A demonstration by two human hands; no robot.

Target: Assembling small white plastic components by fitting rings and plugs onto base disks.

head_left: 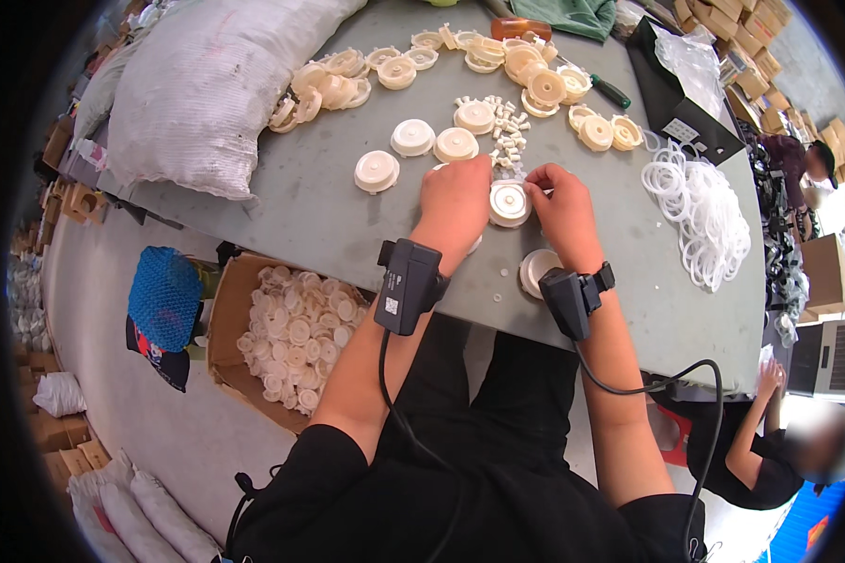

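Observation:
A round cream-white plastic cap [510, 204] with a raised ring and a centre knob lies on the grey table between my hands. My left hand [455, 197] is closed at its upper left; its fingertips are turned away and what they hold is hidden. On the cap's other side, my right hand [565, 208] has thumb and fingers bent together close to the rim; anything pinched there is too small to make out. Small white pegs [509, 136] lie heaped just beyond. Other round caps [376, 172] stand left of them, and one cap [539, 272] sits beside my right wrist.
Cream plastic parts [397, 72] line the table's far side near a green-handled screwdriver [610, 91]. Clear rings [699, 220] are piled right, by a black box [685, 94]. A white sack [216, 94] occupies the left. A carton [230, 347] of caps stands below. Cables run from both wrists.

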